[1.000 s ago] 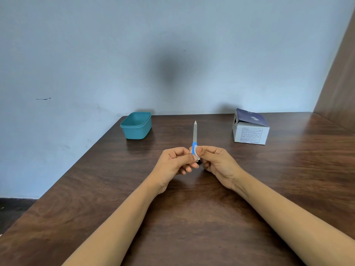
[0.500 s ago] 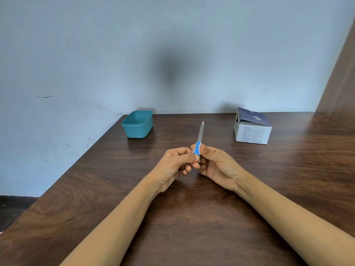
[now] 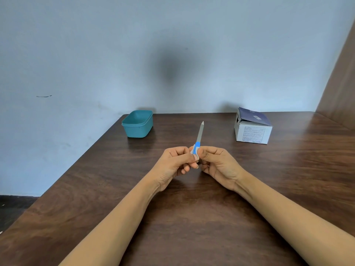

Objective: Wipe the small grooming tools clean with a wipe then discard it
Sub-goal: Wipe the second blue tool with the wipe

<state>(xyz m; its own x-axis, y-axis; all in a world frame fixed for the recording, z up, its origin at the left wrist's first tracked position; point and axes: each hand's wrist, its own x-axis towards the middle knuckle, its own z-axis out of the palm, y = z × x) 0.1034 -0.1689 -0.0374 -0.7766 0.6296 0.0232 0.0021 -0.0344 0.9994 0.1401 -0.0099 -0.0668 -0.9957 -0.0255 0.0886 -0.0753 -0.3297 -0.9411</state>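
Note:
A nail file [image 3: 200,132] with a grey metal blade and a blue handle points up and away, leaning slightly right, above the middle of the brown table [image 3: 192,217]. My right hand [image 3: 217,165] pinches the lower part of the handle. My left hand [image 3: 175,162] pinches a small white wipe [image 3: 192,151] against the handle's left side. Most of the wipe and the handle's end are hidden by my fingers.
A teal plastic tub [image 3: 138,123] with no lid stands at the table's far left corner. A white and navy cardboard box [image 3: 252,127] with its flap open sits at the far right. A brown panel rises on the right.
The file has tipped from upright to leaning slightly right. Both hands stay together at the handle, and a little more of the blue handle shows now.

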